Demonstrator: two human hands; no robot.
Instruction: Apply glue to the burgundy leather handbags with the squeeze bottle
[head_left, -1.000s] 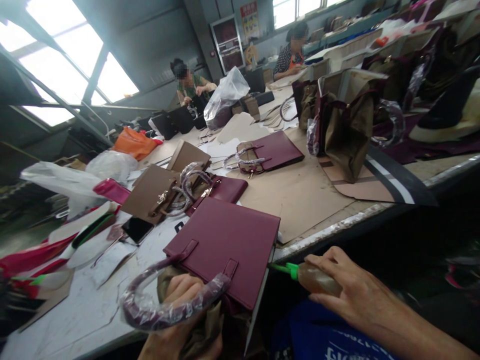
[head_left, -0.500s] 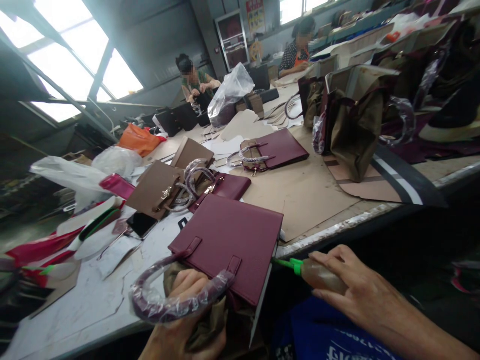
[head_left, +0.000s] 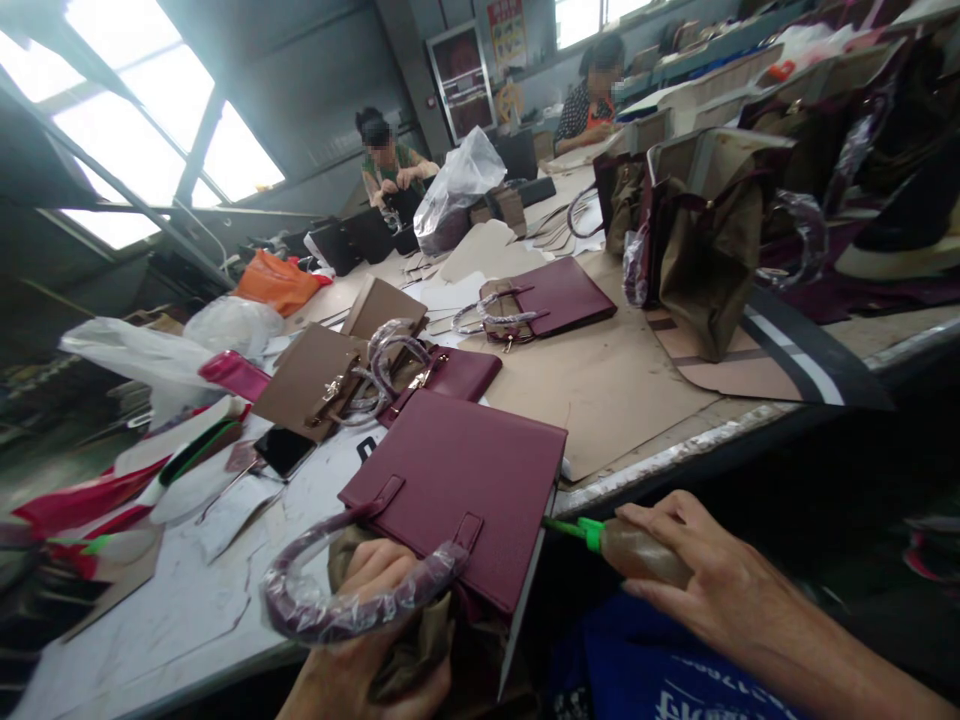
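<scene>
A burgundy handbag (head_left: 465, 480) lies over the table's front edge, its plastic-wrapped handle (head_left: 322, 610) toward me. My left hand (head_left: 375, 620) is closed on the bag's olive lining cloth (head_left: 420, 640), under the handle, which partly covers the fingers. In my right hand (head_left: 690, 565) is a glue bottle (head_left: 645, 552) with a green cap and a thin green nozzle. Its nozzle tip meets the open side edge of the handbag; whether it goes inside is hidden. The fingers wrap round the bottle's soft, brownish body.
Brown handbags (head_left: 307, 375) and another burgundy bag (head_left: 566, 297) lie farther back. Unfinished bags with olive lining (head_left: 712, 260) stand at right. A phone (head_left: 283, 450) and a second green-capped bottle (head_left: 124, 545) are at left. Two people work across the table (head_left: 637, 400).
My hands, the handbag and the bottle hold almost the same place. The view shifts very slightly, and the person at the back left has moved a little.
</scene>
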